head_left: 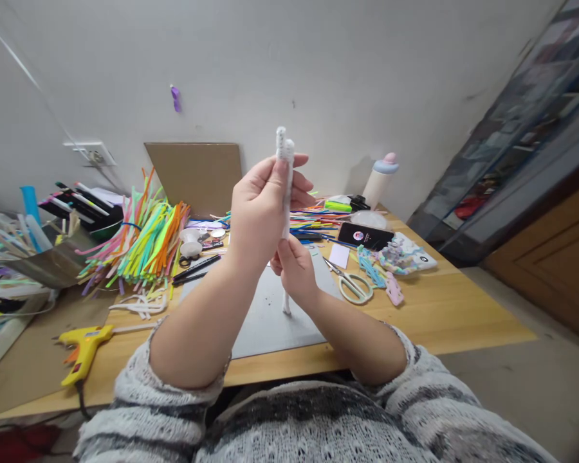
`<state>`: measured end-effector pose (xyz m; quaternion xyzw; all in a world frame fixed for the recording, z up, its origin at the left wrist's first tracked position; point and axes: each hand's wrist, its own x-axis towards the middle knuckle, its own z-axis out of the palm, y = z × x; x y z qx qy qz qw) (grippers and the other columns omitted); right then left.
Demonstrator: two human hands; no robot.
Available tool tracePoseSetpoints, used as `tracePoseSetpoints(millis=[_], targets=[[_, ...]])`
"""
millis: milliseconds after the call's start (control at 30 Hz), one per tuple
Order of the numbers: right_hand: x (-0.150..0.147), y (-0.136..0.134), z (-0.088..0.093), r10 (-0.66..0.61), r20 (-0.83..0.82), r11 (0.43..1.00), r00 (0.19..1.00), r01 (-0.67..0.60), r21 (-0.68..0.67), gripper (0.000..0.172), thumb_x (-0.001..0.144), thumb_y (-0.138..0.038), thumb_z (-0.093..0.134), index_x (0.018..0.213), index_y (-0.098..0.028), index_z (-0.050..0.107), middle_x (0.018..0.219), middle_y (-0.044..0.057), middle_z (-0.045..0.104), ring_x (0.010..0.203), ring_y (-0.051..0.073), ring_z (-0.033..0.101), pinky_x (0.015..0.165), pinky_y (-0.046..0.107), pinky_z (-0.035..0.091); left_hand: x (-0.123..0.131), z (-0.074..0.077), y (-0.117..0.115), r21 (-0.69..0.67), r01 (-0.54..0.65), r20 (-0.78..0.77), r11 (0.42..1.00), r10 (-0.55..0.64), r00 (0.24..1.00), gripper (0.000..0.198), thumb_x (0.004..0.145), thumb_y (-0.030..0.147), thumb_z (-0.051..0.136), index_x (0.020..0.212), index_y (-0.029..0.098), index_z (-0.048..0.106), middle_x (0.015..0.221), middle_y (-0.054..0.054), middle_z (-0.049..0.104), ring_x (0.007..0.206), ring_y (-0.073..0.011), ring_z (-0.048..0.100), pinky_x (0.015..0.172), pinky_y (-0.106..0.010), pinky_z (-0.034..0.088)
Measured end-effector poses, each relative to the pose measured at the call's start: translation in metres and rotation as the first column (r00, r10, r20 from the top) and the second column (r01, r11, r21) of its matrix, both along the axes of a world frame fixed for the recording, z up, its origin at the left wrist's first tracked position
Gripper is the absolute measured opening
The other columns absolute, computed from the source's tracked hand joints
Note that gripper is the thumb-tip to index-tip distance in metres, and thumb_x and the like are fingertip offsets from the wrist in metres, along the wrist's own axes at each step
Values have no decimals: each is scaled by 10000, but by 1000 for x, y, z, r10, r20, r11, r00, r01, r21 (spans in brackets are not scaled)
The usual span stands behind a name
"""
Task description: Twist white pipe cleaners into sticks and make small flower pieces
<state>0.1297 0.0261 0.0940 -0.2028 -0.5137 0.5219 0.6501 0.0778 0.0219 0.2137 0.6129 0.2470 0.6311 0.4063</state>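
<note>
Upright in front of me are white pipe cleaners (286, 152), held side by side, with two tips of uneven height at the top. My left hand (266, 199) pinches them near the top between thumb and fingers. Lower down, my right hand (296, 270) is closed around the same white strands, and their lower end hangs out below it. Beneath both hands lies a grey mat (265, 321) on the wooden table. Scissors (352, 286) with pale handles rest just right of my right hand. The fingertips of my right hand are partly hidden.
A yellow glue gun (84, 350) lies at the left front. Behind it are white pipe cleaner pieces (142, 302) and a large colourful pipe cleaner bundle (149, 238). To the right sit a phone (365, 236), a bottle (381, 183) and pastel twisted pieces (371, 265). A cardboard sheet (197, 177) leans on the wall.
</note>
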Motion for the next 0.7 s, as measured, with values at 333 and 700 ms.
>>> tracePoseSetpoints(millis=[333, 700], targets=[[4, 1, 2, 84, -29, 996, 996, -84, 5, 403, 804, -561, 498, 652, -202, 398, 505, -85, 300, 405, 43, 252, 392, 197, 186, -3, 12, 2, -143, 139, -24, 980, -143, 989, 248, 926, 249, 405, 934, 160, 636, 606, 9, 439, 460, -46, 446, 426, -167, 379], [10, 7, -8, 164, 135, 985, 977, -170, 28, 336, 832, -555, 440, 773, -225, 416, 510, -97, 298, 400, 53, 246, 391, 199, 204, -4, 9, 15, -75, 210, -12, 975, -211, 977, 298, 954, 280, 344, 707, 169, 469, 580, 30, 257, 411, -29, 271, 402, -180, 193]])
